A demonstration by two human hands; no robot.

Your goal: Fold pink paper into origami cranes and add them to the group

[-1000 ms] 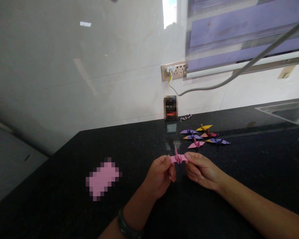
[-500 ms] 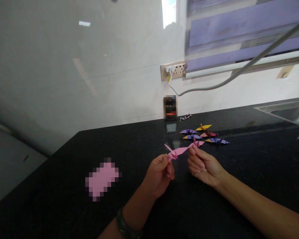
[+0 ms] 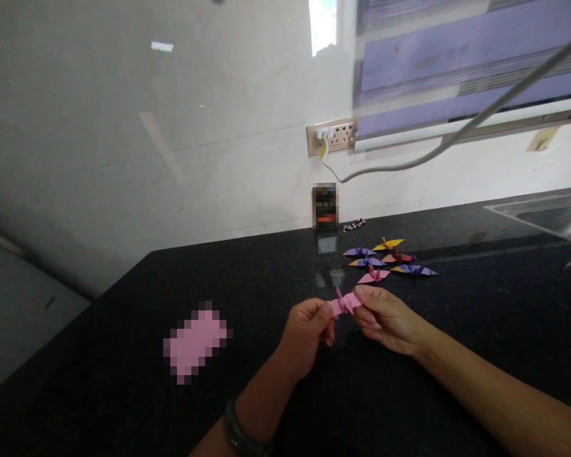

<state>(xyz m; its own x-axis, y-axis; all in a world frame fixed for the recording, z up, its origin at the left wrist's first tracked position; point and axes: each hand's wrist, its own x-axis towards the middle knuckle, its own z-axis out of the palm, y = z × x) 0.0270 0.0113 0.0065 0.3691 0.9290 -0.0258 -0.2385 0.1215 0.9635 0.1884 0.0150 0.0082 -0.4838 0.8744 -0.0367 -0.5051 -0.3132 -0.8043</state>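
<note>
Between my two hands is a pink origami crane [image 3: 345, 303], held above the black countertop [image 3: 137, 298]. My left hand [image 3: 309, 330] pinches its left wing between thumb and fingers. The right wing is gripped by my right hand [image 3: 385, 317], also closed in a pinch; the wing tips are hidden by the fingers. Just beyond my hands lies another pink paper crane [image 3: 374, 275]. Behind it sit several more folded cranes, among them a yellow one [image 3: 389, 244], a red and pink one [image 3: 398, 256] and a purple one [image 3: 415, 270].
A pixelated pink patch [image 3: 195, 346] lies on the counter at left. By the wall stands a small pixelated dark box [image 3: 325, 206], with a beaded string [image 3: 354, 225] beside it. A cable [image 3: 400, 169] hangs from the wall socket [image 3: 333, 134]. The sink edge [image 3: 533, 219] is at right.
The held crane has turned and moved slightly right and nearer me. My right hand has come down and left a little, uncovering more of the pink crane on the counter.
</note>
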